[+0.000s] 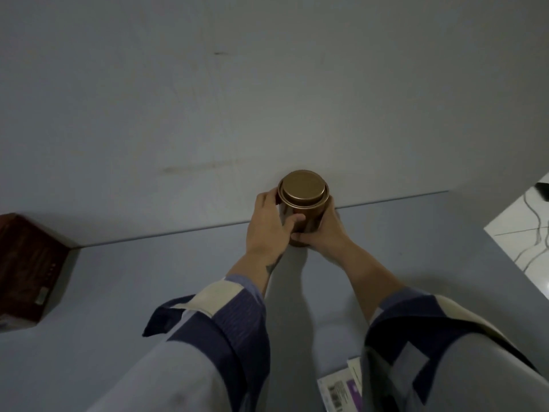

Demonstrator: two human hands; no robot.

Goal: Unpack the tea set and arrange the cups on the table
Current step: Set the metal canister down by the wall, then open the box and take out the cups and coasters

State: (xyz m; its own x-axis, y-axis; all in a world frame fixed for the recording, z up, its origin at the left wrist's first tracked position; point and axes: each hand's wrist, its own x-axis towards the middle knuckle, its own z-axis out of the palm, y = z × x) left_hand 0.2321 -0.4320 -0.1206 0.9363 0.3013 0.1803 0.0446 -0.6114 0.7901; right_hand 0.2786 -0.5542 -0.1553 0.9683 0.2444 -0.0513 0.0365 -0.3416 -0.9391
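My fingers [292, 223] of both hands are wrapped around a brown metal tin [303, 203], gripping it from either side. My left hand [269, 226] curls over the tin's left flank, thumb lying across the front of its wall and the other fingertips reaching round the far side near the top. My right hand [322, 233] cups the tin lower down on the right, its fingers tucked under my left thumb near the base. The tin stands upright with its round lid [303, 185] seated on top, and it sits at the far edge of the blue-grey counter [148, 278], right against the pale wall [267, 99] behind it. I cannot tell whether its base rests on the counter or is lifted just off it.

My patchwork sleeves [225, 331] in navy, cream and light blue are pushed back from both wrists. Well to my left, a dark reddish-brown box [29, 269] sits on the counter by the wall. Near my right elbow lies some printed paper [341, 388] with a barcode and a purple patch. Off the counter's right end, white marbled floor tile [523, 236] shows.
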